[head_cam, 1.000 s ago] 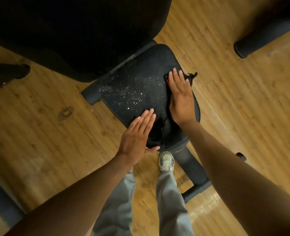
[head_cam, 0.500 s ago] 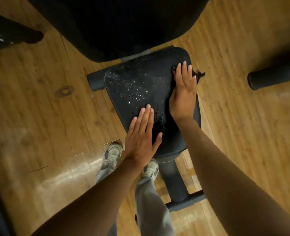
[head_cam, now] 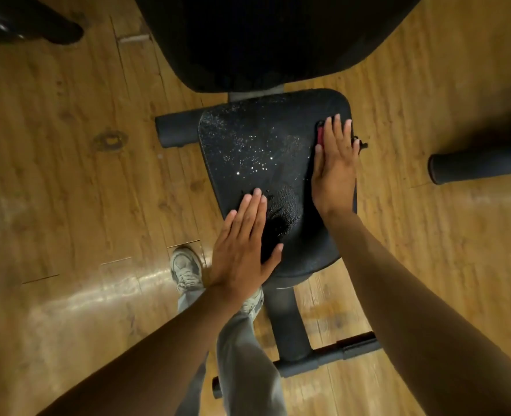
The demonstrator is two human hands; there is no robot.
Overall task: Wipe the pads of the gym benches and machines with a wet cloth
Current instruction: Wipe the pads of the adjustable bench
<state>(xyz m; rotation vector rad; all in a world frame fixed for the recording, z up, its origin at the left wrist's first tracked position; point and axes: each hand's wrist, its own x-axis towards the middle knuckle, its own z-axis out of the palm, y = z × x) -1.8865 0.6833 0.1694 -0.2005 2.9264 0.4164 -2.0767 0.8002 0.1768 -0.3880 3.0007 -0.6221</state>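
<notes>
Nearest to me, my two grey trouser legs point(head_cam: 242, 355) and two pale trainers point(head_cam: 185, 270) stand on the wooden floor point(head_cam: 68, 175); the left trainer has come clear into sight since a second ago, when only one shoe showed, and the whole seat now sits further right and upright in my view. Just beyond them my left hand point(head_cam: 245, 250) lies flat on the near left edge of the seat pad point(head_cam: 257, 151), fingers straight and together, thumb spread, holding nothing; it has stayed on about the same spot of the pad. One dark metal post with a crossbar point(head_cam: 293, 328) runs under the pad toward my feet. Further out, my right hand point(head_cam: 335, 169) presses flat along the pad's right side, fingers straight, on top of the dark cloth point(head_cam: 359, 144); it covers most of it, with a reddish bit showing at my index finger and a frayed corner sticking out past the pad's edge. That hand has slid toward the pad's far right corner. Water beads glitter across the middle of the one seat pad. Beyond it looms one large black back pad point(head_cam: 263, 34), and two dark machine legs point(head_cam: 473, 166) reach in from either side.
</notes>
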